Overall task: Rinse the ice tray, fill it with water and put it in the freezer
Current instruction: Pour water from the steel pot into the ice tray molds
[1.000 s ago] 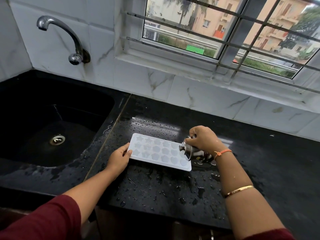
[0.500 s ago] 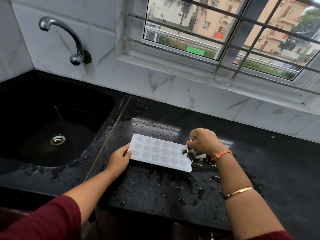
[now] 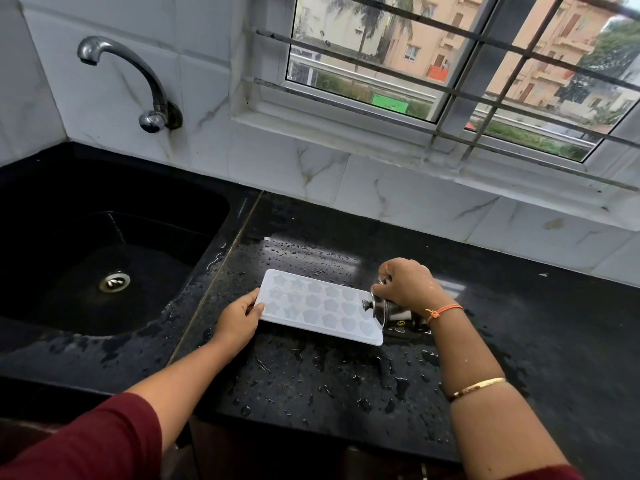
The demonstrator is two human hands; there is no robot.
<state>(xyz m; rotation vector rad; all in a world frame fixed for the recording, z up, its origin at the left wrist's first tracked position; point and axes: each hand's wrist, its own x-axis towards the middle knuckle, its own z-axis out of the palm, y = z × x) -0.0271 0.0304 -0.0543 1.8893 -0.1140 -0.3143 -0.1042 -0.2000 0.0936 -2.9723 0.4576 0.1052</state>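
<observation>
Pinches ice tray (image 3: 318, 306) at 9 o'clock edge with left hand (image 3: 239, 318); grips steel pot (image 3: 381, 308), tilted over 3 o'clock end, with right hand (image 3: 407, 282).

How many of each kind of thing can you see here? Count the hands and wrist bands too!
ice tray: 1
shiny vessel: 1
tap: 1
sink: 1
hands: 2, left hand and right hand
wrist bands: 2, orange thread and gold bangle
Total: 8

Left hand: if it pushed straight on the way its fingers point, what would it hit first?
The ice tray: the left hand holds its left end. Further along, probably the tilted vessel in the right hand.
</observation>
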